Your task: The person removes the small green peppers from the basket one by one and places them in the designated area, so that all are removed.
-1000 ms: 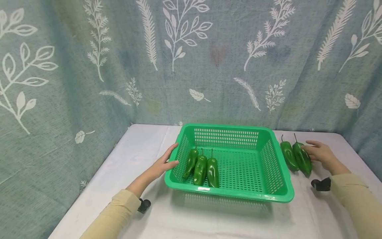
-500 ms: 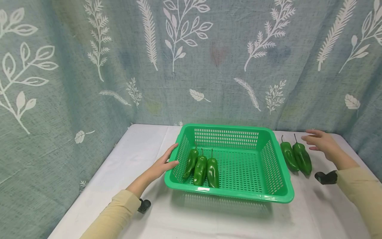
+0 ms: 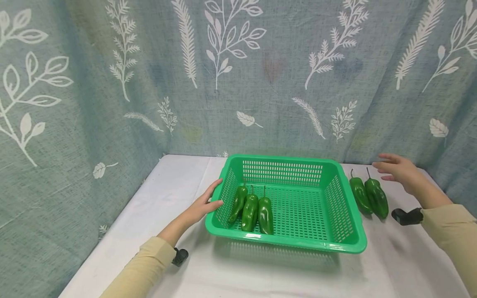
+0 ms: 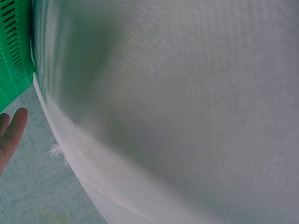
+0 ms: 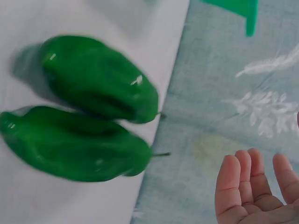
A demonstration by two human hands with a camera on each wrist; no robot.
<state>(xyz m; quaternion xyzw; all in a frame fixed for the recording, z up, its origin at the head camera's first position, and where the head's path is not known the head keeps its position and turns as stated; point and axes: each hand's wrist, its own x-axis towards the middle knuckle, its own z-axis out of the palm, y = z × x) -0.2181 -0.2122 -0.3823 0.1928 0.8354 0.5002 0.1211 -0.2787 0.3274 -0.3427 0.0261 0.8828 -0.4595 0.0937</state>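
A green plastic basket (image 3: 287,244) with slotted walls stands mid-table. Inside it, on the left, lie a green pepper (image 3: 238,203), a second pepper (image 3: 250,212) and a third pepper (image 3: 266,215), stems pointing away. My left hand (image 3: 203,205) is at the basket's left rim, fingers and thumb spread along it. To the right of the basket two more green peppers lie side by side, a nearer-in pepper (image 3: 360,195) and an outer pepper (image 3: 376,198). Above and right of them hovers my right hand (image 3: 400,171), fingers relaxed, palm holding nothing; the right wrist view shows it apart from both peppers.
A white cloth covers the table (image 3: 179,182). Behind and to the left hangs a blue-green curtain (image 3: 223,124) printed with white leaves. A black wrist camera (image 3: 180,256) sits under the left cuff, another black camera (image 3: 406,216) under the right.
My right hand has drawn off the outer pepper, lifting up and to the right, then drifted slightly up and left. My left hand, the basket and all the peppers stay in place.
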